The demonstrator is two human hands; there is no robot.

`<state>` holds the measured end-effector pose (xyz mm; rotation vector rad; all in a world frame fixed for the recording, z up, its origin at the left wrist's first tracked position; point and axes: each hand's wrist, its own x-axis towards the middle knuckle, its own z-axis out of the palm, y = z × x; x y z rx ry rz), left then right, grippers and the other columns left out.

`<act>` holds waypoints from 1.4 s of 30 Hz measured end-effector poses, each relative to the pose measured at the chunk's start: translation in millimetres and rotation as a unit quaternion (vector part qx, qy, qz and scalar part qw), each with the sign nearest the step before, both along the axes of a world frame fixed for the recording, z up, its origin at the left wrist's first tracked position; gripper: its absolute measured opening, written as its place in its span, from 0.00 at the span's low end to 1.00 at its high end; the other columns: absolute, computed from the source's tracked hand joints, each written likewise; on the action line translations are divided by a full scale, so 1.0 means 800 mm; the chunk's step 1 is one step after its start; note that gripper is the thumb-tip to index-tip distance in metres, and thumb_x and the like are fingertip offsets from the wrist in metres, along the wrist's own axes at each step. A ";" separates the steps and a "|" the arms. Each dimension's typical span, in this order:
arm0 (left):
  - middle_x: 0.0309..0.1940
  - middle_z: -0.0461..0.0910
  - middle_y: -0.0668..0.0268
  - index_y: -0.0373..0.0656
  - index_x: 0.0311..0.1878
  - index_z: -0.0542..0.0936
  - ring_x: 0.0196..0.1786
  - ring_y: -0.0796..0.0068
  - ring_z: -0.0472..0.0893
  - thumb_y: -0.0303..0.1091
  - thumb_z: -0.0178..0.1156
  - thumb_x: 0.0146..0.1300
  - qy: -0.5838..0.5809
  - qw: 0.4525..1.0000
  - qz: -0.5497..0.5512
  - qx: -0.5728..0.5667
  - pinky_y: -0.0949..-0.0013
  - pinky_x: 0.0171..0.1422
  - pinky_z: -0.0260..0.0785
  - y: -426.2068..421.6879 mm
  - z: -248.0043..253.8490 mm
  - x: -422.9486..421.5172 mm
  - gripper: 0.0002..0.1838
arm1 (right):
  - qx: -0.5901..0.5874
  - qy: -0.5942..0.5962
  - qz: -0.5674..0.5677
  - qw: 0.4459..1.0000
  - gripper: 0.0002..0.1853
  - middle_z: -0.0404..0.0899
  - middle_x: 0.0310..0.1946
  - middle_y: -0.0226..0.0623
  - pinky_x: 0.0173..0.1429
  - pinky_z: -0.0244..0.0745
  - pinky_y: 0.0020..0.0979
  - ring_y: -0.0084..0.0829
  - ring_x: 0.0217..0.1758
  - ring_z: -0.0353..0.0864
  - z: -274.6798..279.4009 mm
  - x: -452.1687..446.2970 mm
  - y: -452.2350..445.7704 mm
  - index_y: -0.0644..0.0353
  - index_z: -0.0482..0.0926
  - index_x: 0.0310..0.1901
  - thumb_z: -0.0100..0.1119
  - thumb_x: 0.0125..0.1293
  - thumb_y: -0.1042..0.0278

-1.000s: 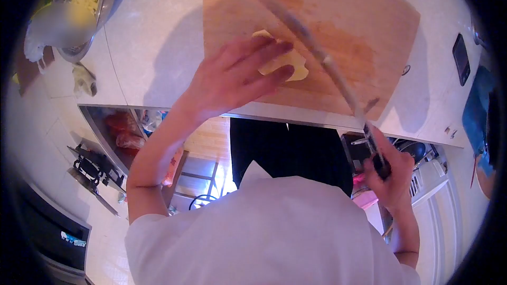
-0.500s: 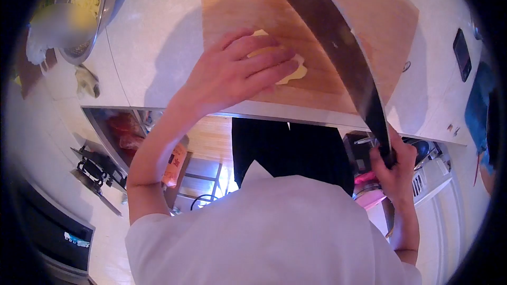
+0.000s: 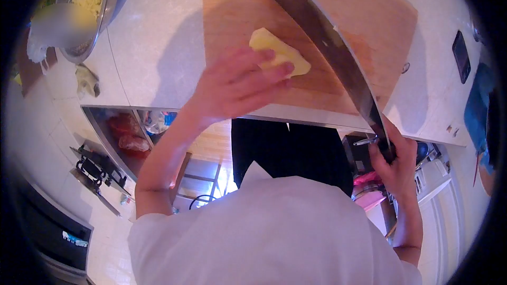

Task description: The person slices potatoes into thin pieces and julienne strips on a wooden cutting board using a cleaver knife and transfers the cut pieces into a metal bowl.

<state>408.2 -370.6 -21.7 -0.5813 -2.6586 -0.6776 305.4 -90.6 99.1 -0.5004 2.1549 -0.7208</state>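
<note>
A pale yellow piece of what looks like potato (image 3: pixel 289 59) lies on the wooden cutting board (image 3: pixel 232 0). My left hand (image 3: pixel 237 82) is open beside it, fingers stretched out and slightly blurred, with the fingertips over its near left edge. In my right hand (image 3: pixel 395 161) is the handle of a large kitchen knife (image 3: pixel 330 47). Its broad dark blade slants up and left across the board, to the right of the potato piece and apart from it. Whether the blade touches the board I cannot tell.
A metal bowl (image 3: pixel 110 8) with pale yellow strips stands at the upper left, a crumpled scrap (image 3: pixel 87 81) below it. On the right are a phone (image 3: pixel 461 57) and a small ring (image 3: pixel 405 68). Below the counter edge is an open drawer (image 3: pixel 119 132) with packages.
My left hand has drawn back left and towards me, with its fingers loosened, uncovering more of the potato piece. The knife's blade has shifted slightly left.
</note>
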 end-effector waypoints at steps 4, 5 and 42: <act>0.42 0.80 0.68 0.45 0.34 0.82 0.46 0.67 0.78 0.31 0.65 0.41 0.029 0.999 0.011 0.020 0.67 0.44 0.74 0.007 -0.004 0.001 0.12 | 0.009 -0.014 0.001 1.000 0.29 0.68 0.12 0.35 0.26 0.65 0.22 0.22 0.15 0.68 -0.001 -0.001 -0.004 0.56 0.72 0.57 0.54 0.49 0.79; 0.41 0.80 0.67 0.44 0.33 0.82 0.44 0.67 0.78 0.30 0.65 0.40 0.038 0.999 0.024 0.021 0.68 0.42 0.74 0.008 -0.007 0.000 0.12 | 0.015 -0.026 0.002 1.000 0.29 0.69 0.13 0.35 0.27 0.66 0.22 0.22 0.15 0.69 -0.002 -0.001 -0.003 0.55 0.72 0.57 0.54 0.49 0.79; 0.33 0.80 0.71 0.49 0.28 0.82 0.41 0.68 0.78 0.31 0.61 0.31 -0.073 0.985 0.087 0.128 0.66 0.43 0.73 0.013 -0.029 0.018 0.13 | 0.009 -0.018 0.079 0.997 0.37 0.74 0.21 0.39 0.32 0.72 0.34 0.37 0.22 0.75 0.028 0.020 -0.025 0.53 0.68 0.61 0.61 0.42 0.81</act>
